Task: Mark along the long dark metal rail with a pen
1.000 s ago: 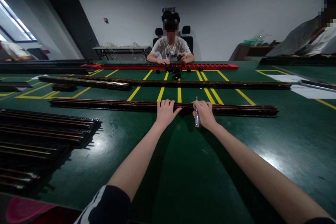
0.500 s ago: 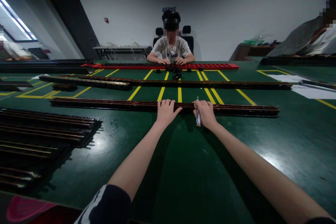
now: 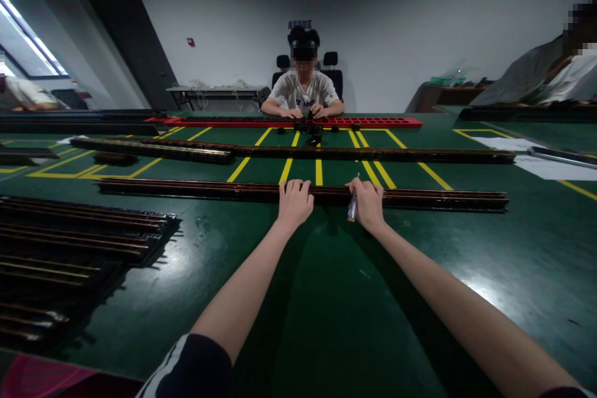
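Since the long dark bar (image 3: 331,195) has slid a little to my right on the green table (image 3: 336,298), a new part seems to lie between my hands. My left hand (image 3: 296,204) grips it, thumb now tucked closer; my right hand (image 3: 367,205) holds a small screwdriver (image 3: 352,206) at the bar.

Open green tabletop (image 3: 336,323) between the forearms (image 3: 247,280), gap between left hand (image 3: 296,202) and right hand (image 3: 367,202) — crossed by near dark strip (image 3: 443,200), yellow-lined lane (image 3: 336,171) behind it, far dark strip (image 3: 373,153) beyond — grouped strips (image 3: 79,233) blocking near left.
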`<state>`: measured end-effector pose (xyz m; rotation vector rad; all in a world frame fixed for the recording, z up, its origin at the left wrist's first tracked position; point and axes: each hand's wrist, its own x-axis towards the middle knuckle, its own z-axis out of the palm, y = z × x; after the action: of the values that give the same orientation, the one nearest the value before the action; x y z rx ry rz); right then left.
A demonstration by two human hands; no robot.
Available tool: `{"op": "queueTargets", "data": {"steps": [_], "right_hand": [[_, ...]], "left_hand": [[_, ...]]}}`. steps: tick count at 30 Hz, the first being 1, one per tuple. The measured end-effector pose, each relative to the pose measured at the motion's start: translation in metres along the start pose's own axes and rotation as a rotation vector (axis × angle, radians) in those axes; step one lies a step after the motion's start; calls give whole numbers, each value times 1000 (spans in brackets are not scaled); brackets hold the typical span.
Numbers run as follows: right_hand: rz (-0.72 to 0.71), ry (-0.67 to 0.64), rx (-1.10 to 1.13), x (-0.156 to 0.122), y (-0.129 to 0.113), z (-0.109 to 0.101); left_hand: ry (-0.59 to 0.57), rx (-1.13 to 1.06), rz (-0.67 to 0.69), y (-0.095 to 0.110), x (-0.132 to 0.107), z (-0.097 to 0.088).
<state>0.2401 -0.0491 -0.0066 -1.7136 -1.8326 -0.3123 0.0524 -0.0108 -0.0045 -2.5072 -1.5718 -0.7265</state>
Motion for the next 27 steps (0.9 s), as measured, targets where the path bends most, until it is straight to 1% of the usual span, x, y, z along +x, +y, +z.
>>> {"op": "queueTargets", "data": {"steps": [8, 11, 18, 23, 27], "right_hand": [[-72, 12, 138, -1, -1, -1], [-88, 0, 126, -1, -1, 0], [-59, -22, 86, 1, -5, 0], [-75, -36, 40, 1, -8, 2], [-28, -31, 25, 1, -6, 0]], "left_hand": [[8, 20, -28, 0, 0, 0], [15, 23, -39, 0, 0, -1], [44, 30, -58, 0, 0, -2], [26, 32, -104, 1, -1, -8], [19, 23, -133, 1, 0, -8]]}}
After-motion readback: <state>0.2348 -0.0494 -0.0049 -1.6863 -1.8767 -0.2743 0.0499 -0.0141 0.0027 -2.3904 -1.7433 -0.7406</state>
